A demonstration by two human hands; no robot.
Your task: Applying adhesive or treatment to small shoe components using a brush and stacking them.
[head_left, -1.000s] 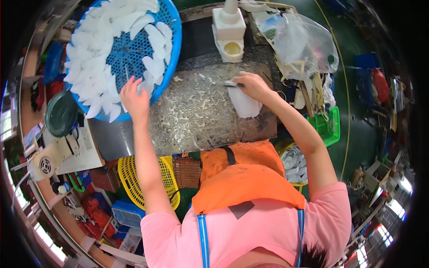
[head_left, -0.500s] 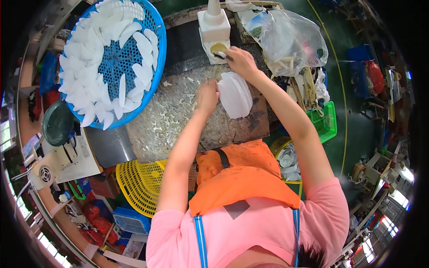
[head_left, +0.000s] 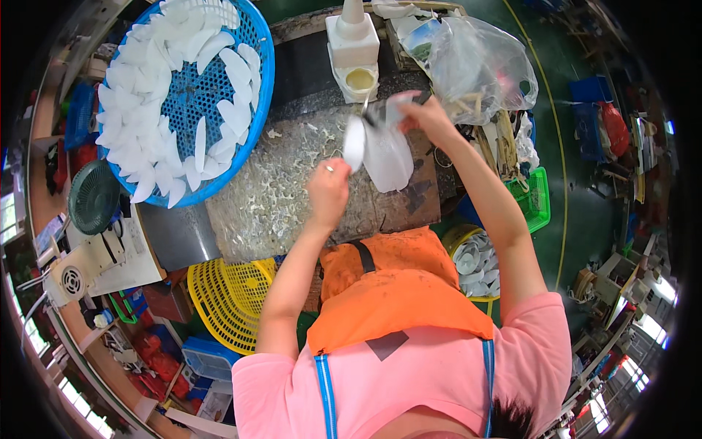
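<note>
We are pinching the near end of a thin white piece (head_left: pixel 354 145) between the fingers of the left hand (head_left: pixel 329 192), the piece standing tilted just above the counter, while the fingers of the right hand (head_left: pixel 424 118) are curling around a dark tool (head_left: pixel 376 115) whose shape we are losing to blur. The white piece is looking light and smooth, probably a little springy and prone to creasing, so we are judging that the near end or the edges are offering the best hold, with a soft pinch leaving the flat face free. Beside it, a stack of white pieces (head_left: pixel 389 167) is lying on the counter (head_left: pixel 267 212), its sheets likely sliding easily over one another. The counter's rough, dark top is carrying pale, crusty smears that could be catching a thin edge. Beyond the hands, a white bottle (head_left: pixel 353 44) is standing over a small yellowish cup (head_left: pixel 360 79), a blue basket (head_left: pixel 268 88) full of similar pieces is sitting at the far left, and a clear plastic bag (head_left: pixel 490 66) is slumping at the far right. Farther out, a green crate (head_left: pixel 540 197) is resting to the right, a yellow basket (head_left: pixel 219 300) is sitting near left, and a green floor (head_left: pixel 578 241) is stretching toward crowded shelving.
</note>
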